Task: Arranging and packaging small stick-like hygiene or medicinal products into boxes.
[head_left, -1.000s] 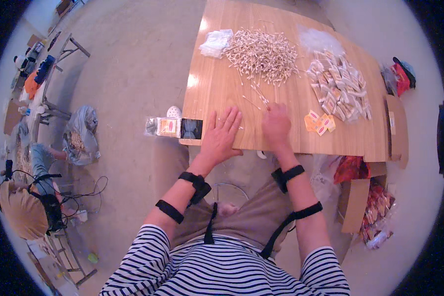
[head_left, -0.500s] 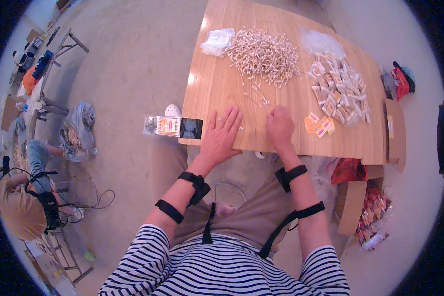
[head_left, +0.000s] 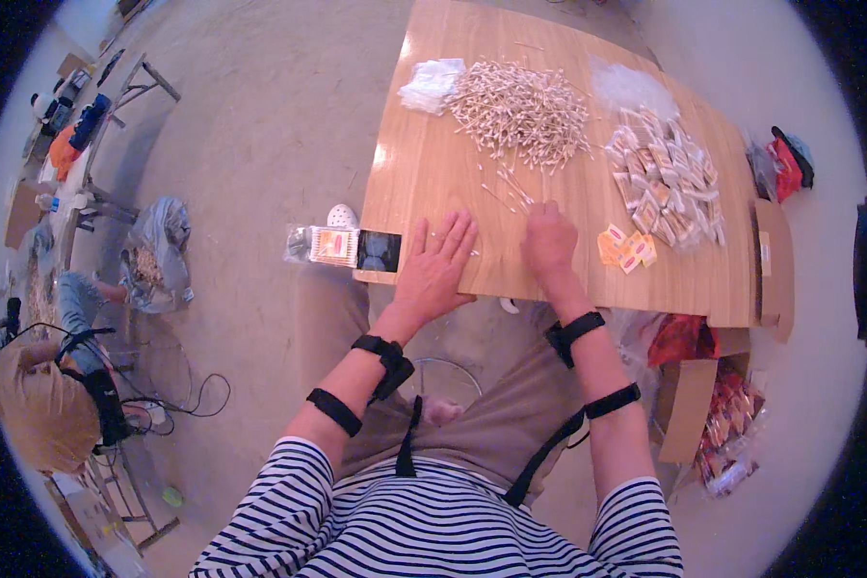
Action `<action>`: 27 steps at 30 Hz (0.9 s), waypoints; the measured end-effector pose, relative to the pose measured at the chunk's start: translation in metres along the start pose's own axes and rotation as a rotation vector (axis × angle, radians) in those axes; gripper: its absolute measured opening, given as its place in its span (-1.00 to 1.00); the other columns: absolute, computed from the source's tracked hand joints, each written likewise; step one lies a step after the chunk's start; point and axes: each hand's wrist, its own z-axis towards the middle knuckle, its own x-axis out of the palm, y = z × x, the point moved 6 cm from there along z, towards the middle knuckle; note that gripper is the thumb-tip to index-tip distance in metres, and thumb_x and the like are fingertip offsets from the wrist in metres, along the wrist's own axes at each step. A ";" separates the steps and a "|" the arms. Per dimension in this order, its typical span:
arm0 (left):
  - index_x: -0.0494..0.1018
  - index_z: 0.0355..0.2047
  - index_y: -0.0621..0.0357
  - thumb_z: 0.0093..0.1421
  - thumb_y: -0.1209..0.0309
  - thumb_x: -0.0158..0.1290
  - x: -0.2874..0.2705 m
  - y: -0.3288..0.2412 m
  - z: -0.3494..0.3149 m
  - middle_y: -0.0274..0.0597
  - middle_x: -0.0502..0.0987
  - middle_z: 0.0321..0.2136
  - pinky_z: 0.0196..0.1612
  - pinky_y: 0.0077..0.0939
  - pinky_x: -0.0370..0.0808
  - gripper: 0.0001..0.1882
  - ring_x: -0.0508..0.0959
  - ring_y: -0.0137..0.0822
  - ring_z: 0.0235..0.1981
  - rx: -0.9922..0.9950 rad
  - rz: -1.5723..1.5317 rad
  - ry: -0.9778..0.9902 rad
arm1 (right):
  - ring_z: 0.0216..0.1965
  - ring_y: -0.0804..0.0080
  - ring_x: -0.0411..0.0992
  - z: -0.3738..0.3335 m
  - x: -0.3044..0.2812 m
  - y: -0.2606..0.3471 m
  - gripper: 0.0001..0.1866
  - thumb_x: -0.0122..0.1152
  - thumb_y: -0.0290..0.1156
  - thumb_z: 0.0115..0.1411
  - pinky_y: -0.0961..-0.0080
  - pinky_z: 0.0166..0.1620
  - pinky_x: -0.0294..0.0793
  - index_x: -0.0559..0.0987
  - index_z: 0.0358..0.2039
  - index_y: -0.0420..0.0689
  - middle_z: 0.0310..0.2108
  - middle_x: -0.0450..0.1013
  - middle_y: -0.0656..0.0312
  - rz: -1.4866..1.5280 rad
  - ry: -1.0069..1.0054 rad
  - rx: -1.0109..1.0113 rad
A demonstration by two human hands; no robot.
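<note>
My left hand lies palm down on the near edge of the wooden table, fingers stretched out. A small white tip shows between its fingers and another beside its thumb; they look like cotton swab ends. To its right, my right hand is closed on the tabletop with its fingers curled, and what they hold, if anything, is hidden. Just beyond it lie a few loose cotton swabs. Farther back is a large heap of cotton swabs. Several small orange-and-white cards rest right of my right hand.
Filled swab packets are piled at right, below clear plastic bags. More clear bags lie left of the heap. A swab box and a dark phone-like object sit at the left edge. Another person sits far left.
The view has shifted slightly. My right hand's fingers have shifted a little toward the loose swabs. My left hand stays flat in its place.
</note>
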 end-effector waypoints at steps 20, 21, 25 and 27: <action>0.06 0.42 0.20 -0.23 -0.09 0.44 0.001 0.000 0.000 -0.09 0.01 0.48 0.49 0.10 -0.14 0.29 -0.02 -0.11 0.50 0.002 0.009 0.017 | -0.28 -0.06 0.59 0.022 0.012 0.026 -0.85 0.16 -0.50 0.16 0.10 -0.25 0.63 0.55 -0.23 -0.16 -0.18 0.45 -0.02 0.293 -0.001 0.092; 0.05 0.42 0.20 -0.23 -0.09 0.44 0.001 0.000 0.001 -0.09 0.01 0.48 0.49 0.10 -0.14 0.29 -0.02 -0.11 0.50 0.004 0.009 0.016 | -0.29 -0.06 0.59 0.023 0.013 0.025 -0.85 0.16 -0.50 0.16 0.09 -0.26 0.63 0.55 -0.23 -0.15 -0.18 0.45 -0.02 0.303 -0.017 0.090; 0.05 0.43 0.20 -0.22 -0.09 0.44 0.002 0.000 0.000 -0.10 0.01 0.48 0.49 0.10 -0.14 0.29 -0.02 -0.12 0.50 0.001 0.004 0.010 | -0.26 -0.09 0.58 0.025 0.015 0.023 -0.85 0.14 -0.51 0.17 0.06 -0.23 0.61 0.56 -0.23 -0.15 -0.21 0.46 -0.03 0.329 -0.035 0.077; 0.05 0.43 0.19 -0.22 -0.10 0.44 0.001 0.000 0.000 -0.10 0.01 0.48 0.49 0.10 -0.14 0.30 -0.02 -0.12 0.50 -0.002 0.009 0.017 | -0.24 -0.10 0.57 0.026 0.014 0.022 -0.86 0.13 -0.49 0.17 0.03 -0.22 0.59 0.57 -0.24 -0.13 -0.23 0.47 -0.03 0.346 0.002 0.029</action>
